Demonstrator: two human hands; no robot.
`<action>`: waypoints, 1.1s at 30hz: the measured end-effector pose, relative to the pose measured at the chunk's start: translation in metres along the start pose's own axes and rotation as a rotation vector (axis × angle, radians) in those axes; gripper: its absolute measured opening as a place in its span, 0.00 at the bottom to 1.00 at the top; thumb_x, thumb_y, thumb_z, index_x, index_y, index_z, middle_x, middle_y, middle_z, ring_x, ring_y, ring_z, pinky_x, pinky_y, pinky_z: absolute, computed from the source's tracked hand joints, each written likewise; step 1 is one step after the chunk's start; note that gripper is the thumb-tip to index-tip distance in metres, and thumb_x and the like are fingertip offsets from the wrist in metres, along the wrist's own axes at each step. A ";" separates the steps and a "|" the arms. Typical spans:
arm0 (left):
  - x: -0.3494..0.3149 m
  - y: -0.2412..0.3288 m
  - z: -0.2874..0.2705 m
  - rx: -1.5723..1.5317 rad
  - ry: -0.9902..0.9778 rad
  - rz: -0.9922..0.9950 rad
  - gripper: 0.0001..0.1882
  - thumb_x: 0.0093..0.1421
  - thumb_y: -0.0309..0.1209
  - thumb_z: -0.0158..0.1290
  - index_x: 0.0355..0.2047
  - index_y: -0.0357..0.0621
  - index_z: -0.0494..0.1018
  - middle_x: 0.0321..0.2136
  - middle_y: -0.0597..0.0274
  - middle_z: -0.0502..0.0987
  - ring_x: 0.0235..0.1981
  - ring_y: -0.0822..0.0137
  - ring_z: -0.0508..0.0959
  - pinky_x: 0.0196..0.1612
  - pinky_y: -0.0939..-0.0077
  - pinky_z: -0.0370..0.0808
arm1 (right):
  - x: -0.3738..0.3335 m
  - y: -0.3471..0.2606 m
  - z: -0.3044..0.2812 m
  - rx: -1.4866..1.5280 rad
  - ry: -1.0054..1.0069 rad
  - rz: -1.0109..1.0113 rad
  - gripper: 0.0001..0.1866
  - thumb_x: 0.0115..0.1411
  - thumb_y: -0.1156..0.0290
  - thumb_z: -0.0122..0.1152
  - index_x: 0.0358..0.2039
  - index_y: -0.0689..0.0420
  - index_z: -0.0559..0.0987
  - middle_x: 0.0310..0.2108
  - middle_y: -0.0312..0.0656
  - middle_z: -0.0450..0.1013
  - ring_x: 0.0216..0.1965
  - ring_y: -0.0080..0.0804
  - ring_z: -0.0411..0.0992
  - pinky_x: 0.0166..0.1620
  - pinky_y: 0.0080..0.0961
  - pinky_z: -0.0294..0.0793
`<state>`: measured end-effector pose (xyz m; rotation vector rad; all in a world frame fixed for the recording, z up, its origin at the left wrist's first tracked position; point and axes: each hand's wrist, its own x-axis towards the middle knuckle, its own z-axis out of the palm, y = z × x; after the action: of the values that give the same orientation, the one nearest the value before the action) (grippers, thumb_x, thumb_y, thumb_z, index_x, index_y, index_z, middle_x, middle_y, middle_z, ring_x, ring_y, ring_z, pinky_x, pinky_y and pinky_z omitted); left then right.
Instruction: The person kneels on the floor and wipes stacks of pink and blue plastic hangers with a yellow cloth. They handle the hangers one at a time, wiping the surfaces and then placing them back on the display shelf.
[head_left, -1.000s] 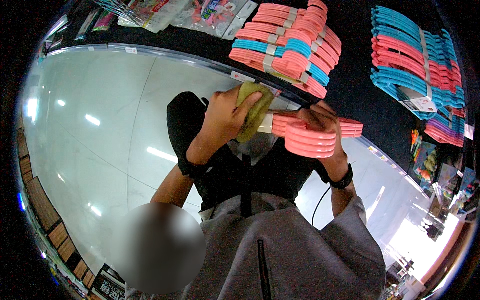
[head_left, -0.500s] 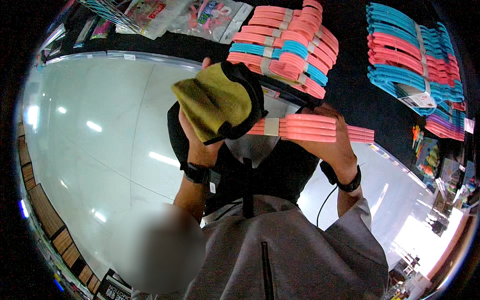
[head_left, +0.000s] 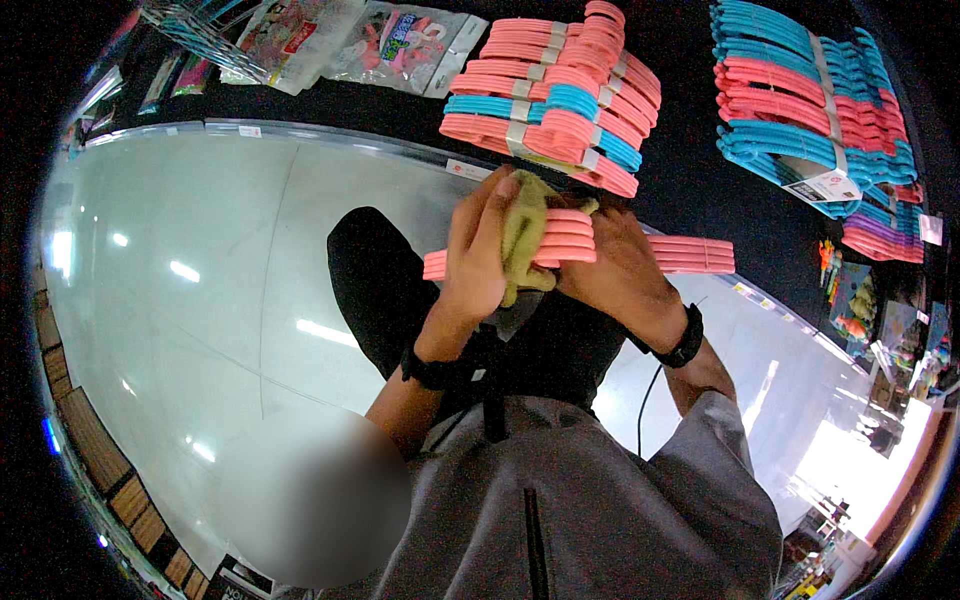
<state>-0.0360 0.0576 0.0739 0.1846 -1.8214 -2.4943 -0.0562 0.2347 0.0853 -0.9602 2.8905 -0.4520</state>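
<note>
A bundle of pink hangers [head_left: 692, 254] lies crosswise in front of my body, its ends sticking out on both sides. My right hand [head_left: 625, 272] is closed round the bundle's right part. Against the middle of the hangers sits a folded yellow-green cloth [head_left: 524, 232]. My left hand [head_left: 477, 245] grips that cloth, fingers pressing it around the bundle. The left end of the hangers shows beyond my left wrist. My fingertips are partly hidden behind the cloth and hangers.
Banded stacks of pink and blue hangers [head_left: 560, 95] stand on the dark shelf just ahead. Another blue and pink stack [head_left: 800, 95] is at the far right. Clear plastic packets [head_left: 405, 45] lie at the back left. Pale glossy floor [head_left: 200, 300] stretches to the left.
My left hand has brought the cloth down and right, from above the hangers onto them. The cloth was spread out and is now bunched round the bundle. My right hand still holds the hangers.
</note>
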 end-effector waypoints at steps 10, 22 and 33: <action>0.010 0.029 0.015 0.939 -0.083 0.442 0.13 0.63 0.34 0.51 0.27 0.36 0.72 0.26 0.44 0.77 0.29 0.40 0.77 0.33 0.53 0.75 | 0.026 0.012 0.042 0.600 -0.122 0.144 0.11 0.55 0.67 0.56 0.38 0.58 0.77 0.38 0.48 0.76 0.40 0.46 0.73 0.48 0.39 0.71; 0.021 -0.021 0.002 1.212 -0.217 0.399 0.20 0.64 0.41 0.52 0.22 0.39 0.77 0.20 0.47 0.78 0.21 0.47 0.78 0.27 0.58 0.75 | -0.011 0.001 0.042 1.894 -0.037 0.124 0.21 0.58 0.59 0.59 0.52 0.47 0.75 0.53 0.39 0.72 0.59 0.35 0.65 0.62 0.44 0.62; 0.022 -0.014 0.004 0.421 -0.331 0.124 0.14 0.67 0.33 0.52 0.30 0.32 0.75 0.21 0.55 0.77 0.20 0.65 0.73 0.27 0.68 0.69 | -0.028 -0.001 0.020 -0.096 -0.004 0.139 0.21 0.44 0.56 0.70 0.33 0.60 0.80 0.32 0.47 0.76 0.39 0.46 0.72 0.48 0.40 0.70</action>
<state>-0.0581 0.0633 0.0597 -0.3396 -2.3851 -2.1282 -0.0301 0.2457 0.0651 -0.7628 2.9743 -0.3034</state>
